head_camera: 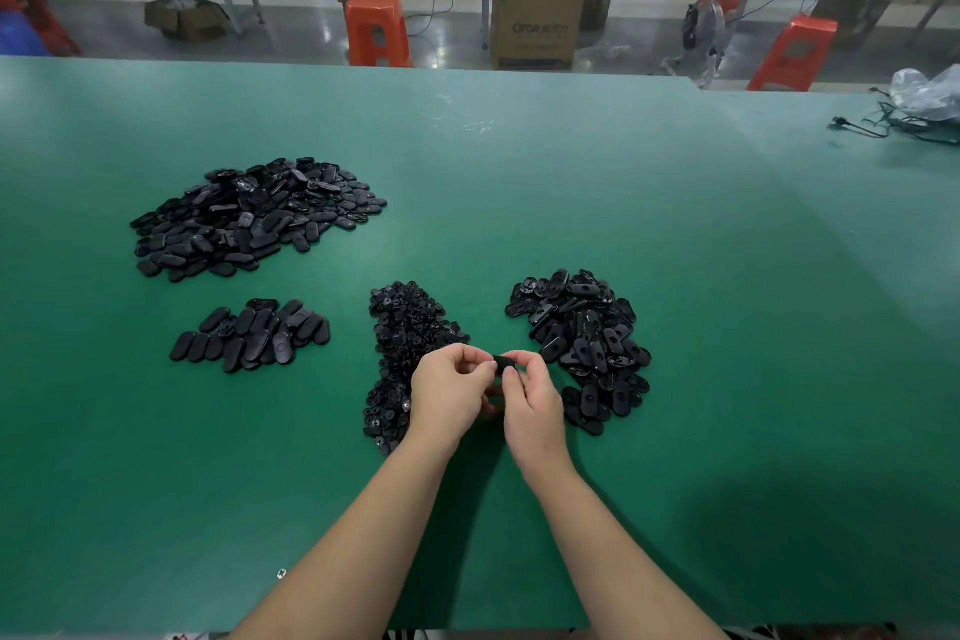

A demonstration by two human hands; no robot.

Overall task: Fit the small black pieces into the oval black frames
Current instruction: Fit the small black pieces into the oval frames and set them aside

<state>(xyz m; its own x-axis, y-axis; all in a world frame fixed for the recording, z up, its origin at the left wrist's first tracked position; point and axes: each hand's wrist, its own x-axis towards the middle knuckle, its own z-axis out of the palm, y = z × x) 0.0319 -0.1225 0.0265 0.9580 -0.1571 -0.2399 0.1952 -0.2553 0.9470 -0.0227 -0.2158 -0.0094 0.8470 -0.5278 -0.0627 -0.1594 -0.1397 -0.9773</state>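
My left hand (451,392) and my right hand (530,400) meet above the green table (571,203), both pinching one oval black frame (503,364) between their fingertips. Most of that frame is hidden by my fingers. A heap of small black pieces (402,327) lies just left of and under my left hand. A pile of oval black frames with open centres (582,333) sits right of my right hand. Whether a small piece sits in the held frame cannot be told.
A small group of closed oval parts (252,335) lies at the left, with a larger heap (249,218) behind it. A plastic bag and black cables (914,109) sit at the far right. Orange stools and cardboard boxes stand beyond the table's far edge.
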